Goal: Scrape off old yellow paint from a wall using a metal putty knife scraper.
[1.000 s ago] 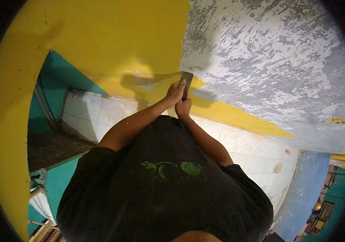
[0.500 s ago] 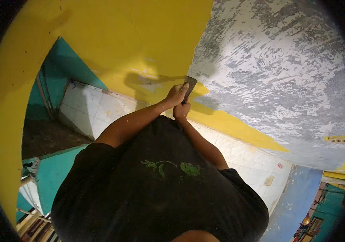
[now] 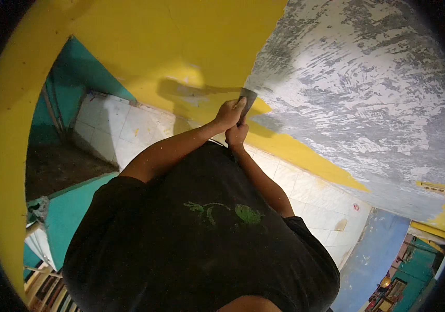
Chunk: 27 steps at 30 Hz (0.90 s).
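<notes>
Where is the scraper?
The scraper is just right of the head view's upper centre, in the left hand and right hand, where yellow paint meets patchy grey wall.

White tiled floor [image 3: 308, 195], brightly lit toward middle, stained in spots. Yellow wall [image 3: 134, 41] rising beyond floor, mottled grey-white patch [image 3: 363, 99] across its right part. Flaking blue wall [image 3: 373, 255] at floor's right end; past it, teal far wall [image 3: 415, 268]. Left of floor: dark brown surface [image 3: 61, 169] in shadow. Lower left of floor: slatted wood [image 3: 45, 291], perhaps furniture, blurred at rim.
</notes>
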Available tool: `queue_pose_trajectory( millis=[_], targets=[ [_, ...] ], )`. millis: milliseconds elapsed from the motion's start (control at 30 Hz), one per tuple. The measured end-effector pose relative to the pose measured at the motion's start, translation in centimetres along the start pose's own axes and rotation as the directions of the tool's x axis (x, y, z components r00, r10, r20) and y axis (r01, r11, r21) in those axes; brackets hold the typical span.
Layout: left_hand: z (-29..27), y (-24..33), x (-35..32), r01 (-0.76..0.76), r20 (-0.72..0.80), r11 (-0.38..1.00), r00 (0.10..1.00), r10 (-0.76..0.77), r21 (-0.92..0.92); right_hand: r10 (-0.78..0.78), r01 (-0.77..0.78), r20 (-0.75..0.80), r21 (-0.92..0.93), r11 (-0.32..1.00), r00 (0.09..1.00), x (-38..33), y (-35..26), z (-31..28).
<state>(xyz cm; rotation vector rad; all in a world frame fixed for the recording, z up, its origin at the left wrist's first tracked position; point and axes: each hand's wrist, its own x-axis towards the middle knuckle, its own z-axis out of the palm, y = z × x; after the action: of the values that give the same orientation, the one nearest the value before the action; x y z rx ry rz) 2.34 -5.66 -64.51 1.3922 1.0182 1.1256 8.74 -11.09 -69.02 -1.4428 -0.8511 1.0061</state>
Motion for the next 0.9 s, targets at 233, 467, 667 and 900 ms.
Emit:
queue_pose_trajectory(
  millis=[233, 467, 667, 900],
  targets=[
    [0.1, 0.8, -0.5, 0.272, 0.120, 0.941, 0.960, -0.252, -0.200, -0.054, 0.052, -0.015, -0.108, 0.993, 0.998, -0.3, 0.0, -0.2],
    [-0.1, 4.2, 3.1, 0.004, 0.052, 0.993, 0.999, 0.002, -0.116, -0.382, 0.373, -0.073, -0.116, 0.921, 0.921, 1.9, -7.2, 1.6],
    [-0.1, 2.5, 2.1, -0.012, 0.048, 0.999, 0.999, 0.011, 0.033, -0.352, 0.350, -0.027, -0.060, 0.935, 0.936, 1.3, -4.7, 1.1],
    [-0.6, 0.5, 0.3, 0.257, 0.192, 0.963, 0.952, -0.238, -0.084, 0.175, -0.170, -0.041, 0.105, 0.980, 0.984, -0.7, -2.0, 0.3]
  ],
)
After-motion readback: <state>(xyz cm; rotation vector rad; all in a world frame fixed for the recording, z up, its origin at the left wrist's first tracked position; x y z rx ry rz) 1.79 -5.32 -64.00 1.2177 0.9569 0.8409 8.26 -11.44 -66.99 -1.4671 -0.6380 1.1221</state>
